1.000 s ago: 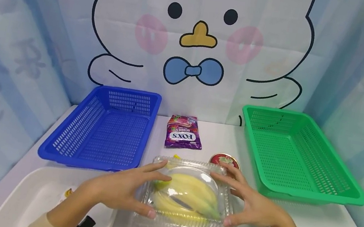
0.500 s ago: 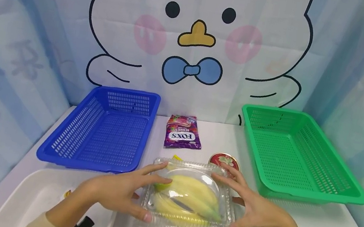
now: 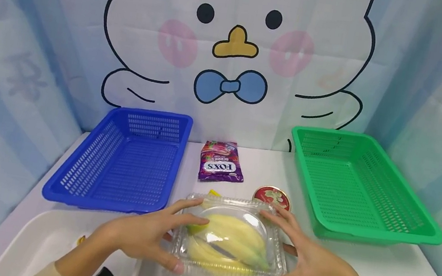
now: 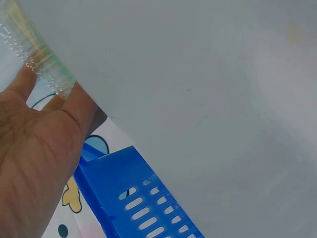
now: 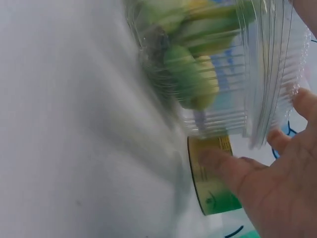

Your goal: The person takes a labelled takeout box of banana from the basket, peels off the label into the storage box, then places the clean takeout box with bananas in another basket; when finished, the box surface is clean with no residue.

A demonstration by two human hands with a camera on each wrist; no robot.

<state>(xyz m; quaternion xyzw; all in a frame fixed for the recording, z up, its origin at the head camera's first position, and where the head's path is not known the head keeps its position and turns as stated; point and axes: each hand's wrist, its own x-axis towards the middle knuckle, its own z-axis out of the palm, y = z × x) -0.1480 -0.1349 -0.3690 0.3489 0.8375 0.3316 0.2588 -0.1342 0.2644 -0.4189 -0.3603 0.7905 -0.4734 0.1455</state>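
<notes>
A clear plastic clamshell box (image 3: 227, 274) with yellow-green bananas (image 3: 227, 238) inside rests on the white table in the head view. My left hand (image 3: 144, 237) is at its left side, fingers spread over the lid and thumb at the front corner. At the right side, my right hand (image 3: 312, 261) has spread fingers on the back corner and its thumb beside the front corner. The right wrist view shows fingertips against the box's ridged rim (image 5: 267, 74). A short round tin (image 5: 213, 191) lies just behind that hand's fingers. The left wrist view catches only the box's edge (image 4: 37, 49).
A blue basket (image 3: 131, 157) stands back left, a green basket (image 3: 347, 187) back right. Between them lie a purple candy bag (image 3: 222, 162) and the red-topped tin (image 3: 272, 196). A white tray (image 3: 37, 229) sits front left. A small yellow thing (image 3: 214, 193) peeks out behind the box.
The box has shifted slightly to the right and towards me, with both hands alongside it. My right thumb has slid outward along the front corner. The view has turned a little.
</notes>
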